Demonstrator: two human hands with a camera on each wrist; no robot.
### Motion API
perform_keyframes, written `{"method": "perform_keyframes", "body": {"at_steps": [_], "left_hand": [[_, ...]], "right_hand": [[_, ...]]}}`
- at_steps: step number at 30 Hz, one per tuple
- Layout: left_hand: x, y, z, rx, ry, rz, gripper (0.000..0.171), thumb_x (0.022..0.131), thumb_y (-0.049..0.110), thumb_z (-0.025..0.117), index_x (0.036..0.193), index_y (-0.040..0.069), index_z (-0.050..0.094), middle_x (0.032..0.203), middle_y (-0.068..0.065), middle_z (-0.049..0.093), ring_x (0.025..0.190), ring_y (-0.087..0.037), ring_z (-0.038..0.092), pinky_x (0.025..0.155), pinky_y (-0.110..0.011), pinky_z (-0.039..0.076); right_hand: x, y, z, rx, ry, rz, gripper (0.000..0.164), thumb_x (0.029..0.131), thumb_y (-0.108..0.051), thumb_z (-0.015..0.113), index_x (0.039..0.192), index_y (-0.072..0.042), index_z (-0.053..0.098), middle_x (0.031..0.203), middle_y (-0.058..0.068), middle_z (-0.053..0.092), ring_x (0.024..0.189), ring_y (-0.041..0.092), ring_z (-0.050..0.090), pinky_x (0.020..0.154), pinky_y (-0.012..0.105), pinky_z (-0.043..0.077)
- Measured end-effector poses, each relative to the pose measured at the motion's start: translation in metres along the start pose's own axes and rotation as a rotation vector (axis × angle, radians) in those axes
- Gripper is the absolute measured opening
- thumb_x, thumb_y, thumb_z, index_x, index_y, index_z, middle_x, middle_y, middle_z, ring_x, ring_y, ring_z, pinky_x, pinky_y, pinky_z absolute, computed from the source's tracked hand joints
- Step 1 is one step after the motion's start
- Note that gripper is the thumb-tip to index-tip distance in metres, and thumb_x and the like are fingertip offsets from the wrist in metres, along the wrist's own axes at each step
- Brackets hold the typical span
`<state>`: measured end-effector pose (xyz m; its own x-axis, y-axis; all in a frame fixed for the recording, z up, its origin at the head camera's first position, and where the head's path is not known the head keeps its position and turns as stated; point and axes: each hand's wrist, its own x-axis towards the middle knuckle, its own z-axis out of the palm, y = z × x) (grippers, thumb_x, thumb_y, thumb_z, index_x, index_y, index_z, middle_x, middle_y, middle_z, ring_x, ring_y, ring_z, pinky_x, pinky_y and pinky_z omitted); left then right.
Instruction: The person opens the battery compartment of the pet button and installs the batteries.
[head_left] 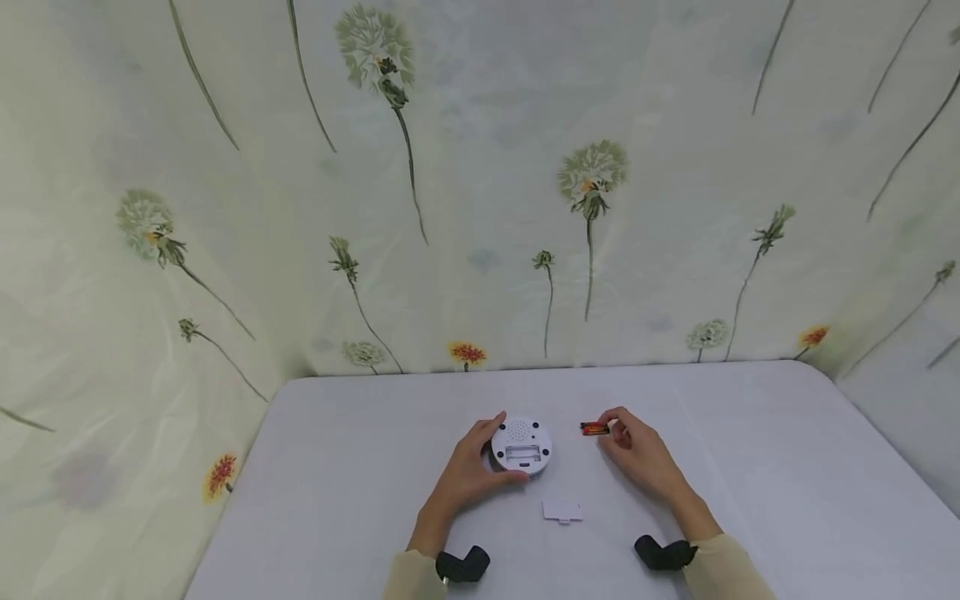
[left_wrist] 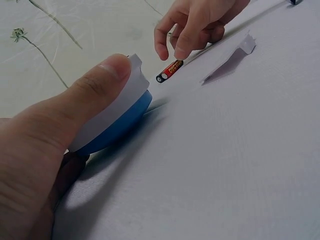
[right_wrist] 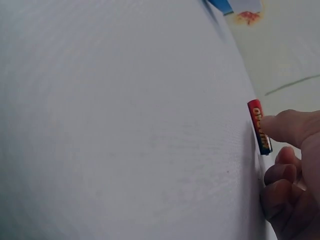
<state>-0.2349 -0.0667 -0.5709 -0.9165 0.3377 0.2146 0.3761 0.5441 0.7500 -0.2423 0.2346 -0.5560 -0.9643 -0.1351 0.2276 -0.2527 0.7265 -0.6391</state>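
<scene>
My left hand (head_left: 468, 467) grips a round white device (head_left: 519, 432) by its left side, thumb at the near rim and fingers at the far one. Its upturned white face has a ring of speaker holes, dark round spots and an uncovered battery compartment (head_left: 522, 454); a blue half (left_wrist: 122, 125) shows beneath in the left wrist view. To the right, my right hand (head_left: 637, 454) pinches two small red-and-black batteries (head_left: 595, 428) at one end between thumb and index finger. The other fingers curl underneath. Lettering shows on a battery (right_wrist: 259, 127) in the right wrist view.
A small white battery cover (head_left: 562, 511) with a tab lies on the white-covered table (head_left: 337, 500), between the hands and nearer to me. Behind the table's far edge hangs a flower-printed curtain (head_left: 480, 208). Black wrist mounts (head_left: 462, 565) sit at both cuffs.
</scene>
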Motion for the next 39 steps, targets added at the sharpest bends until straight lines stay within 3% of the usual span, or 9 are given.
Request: {"method": "perform_keyframes", "body": {"at_steps": [6, 17, 30, 39], "left_hand": [[0.0004, 0.0010, -0.0007, 0.001, 0.002, -0.001, 0.101, 0.064, 0.060, 0.076, 0.147, 0.023, 0.034, 0.135, 0.005, 0.050, 0.127, -0.012, 0.046, 0.108, -0.038, 0.039], [-0.0050, 0.0010, -0.0018, -0.032, -0.004, -0.024, 0.101, 0.063, 0.057, 0.079, 0.147, 0.023, 0.035, 0.134, 0.006, 0.050, 0.127, -0.012, 0.047, 0.108, -0.038, 0.038], [-0.0008, 0.0037, -0.0013, -0.014, -0.005, -0.024, 0.100, 0.063, 0.052, 0.081, 0.147, 0.022, 0.035, 0.134, 0.006, 0.051, 0.127, -0.013, 0.047, 0.108, -0.039, 0.038], [-0.0008, 0.0030, -0.0009, -0.011, -0.003, -0.026, 0.101, 0.063, 0.058, 0.078, 0.147, 0.022, 0.035, 0.135, 0.006, 0.050, 0.128, -0.013, 0.046, 0.108, -0.039, 0.038]], "right_hand": [[0.0022, -0.0001, -0.0011, -0.045, -0.045, 0.033, 0.025, 0.086, -0.014, 0.067, 0.109, -0.016, 0.058, 0.075, -0.002, 0.051, 0.062, 0.007, 0.042, 0.054, 0.022, 0.035], [0.0000, 0.0010, 0.0054, -0.076, -0.054, 0.034, 0.023, 0.087, -0.016, 0.067, 0.108, -0.015, 0.059, 0.077, -0.003, 0.051, 0.064, 0.007, 0.043, 0.056, 0.022, 0.035], [0.0005, -0.0006, 0.0017, -0.099, -0.024, -0.024, 0.012, 0.086, -0.015, 0.069, 0.095, -0.015, 0.062, 0.075, -0.005, 0.051, 0.065, 0.006, 0.043, 0.056, 0.021, 0.035], [0.0002, 0.0004, 0.0022, -0.112, -0.019, -0.019, 0.010, 0.085, -0.019, 0.070, 0.093, -0.016, 0.063, 0.081, -0.003, 0.051, 0.066, 0.006, 0.043, 0.056, 0.021, 0.035]]}}
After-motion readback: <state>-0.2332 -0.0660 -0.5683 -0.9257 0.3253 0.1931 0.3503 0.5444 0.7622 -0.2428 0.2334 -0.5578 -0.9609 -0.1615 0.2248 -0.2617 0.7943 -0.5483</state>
